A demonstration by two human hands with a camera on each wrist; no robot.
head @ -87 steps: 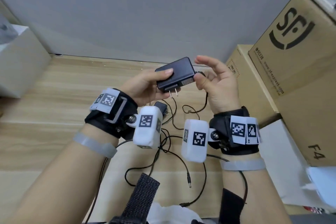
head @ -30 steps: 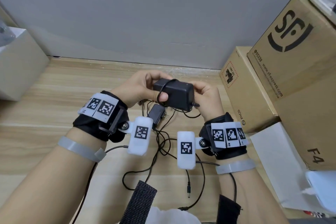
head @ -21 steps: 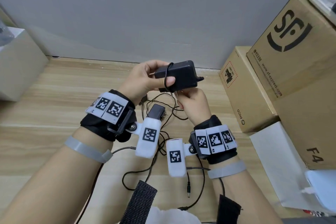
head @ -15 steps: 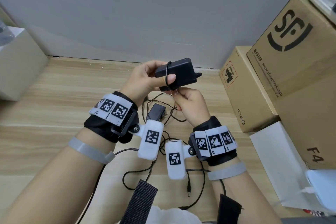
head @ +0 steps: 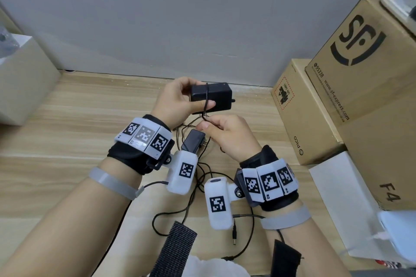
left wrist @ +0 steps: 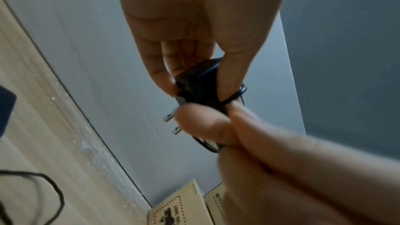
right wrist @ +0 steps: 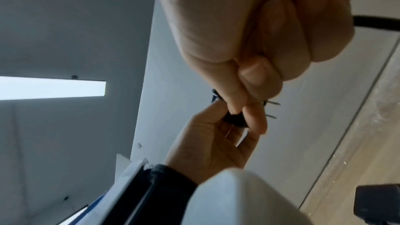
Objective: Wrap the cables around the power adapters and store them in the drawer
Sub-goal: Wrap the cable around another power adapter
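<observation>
My left hand [head: 199,94] holds a black power adapter [head: 216,99] above the wooden table, thumb on its near face. A turn of its thin black cable [head: 206,101] runs round the adapter's left part. Just beneath, my right hand [head: 210,125] pinches that cable between thumb and fingers. The left wrist view shows the adapter [left wrist: 192,81] with its two prongs [left wrist: 171,118] pointing down-left. A second black adapter [head: 192,141] lies on the table below my hands, amid loose cable [head: 193,198] that ends in a barrel plug [head: 234,235].
Cardboard boxes stand at the right: a small one [head: 304,119] and a large one [head: 371,78]. White paper [head: 337,198] lies before them. A white box [head: 22,78] stands at the left, and a grey wall runs along the table's back edge. No drawer is in view.
The adapter has been turned and lifted, and a cable loop now lies round it. My right hand moved from the adapter's right end to beneath it, gripping the cable.
</observation>
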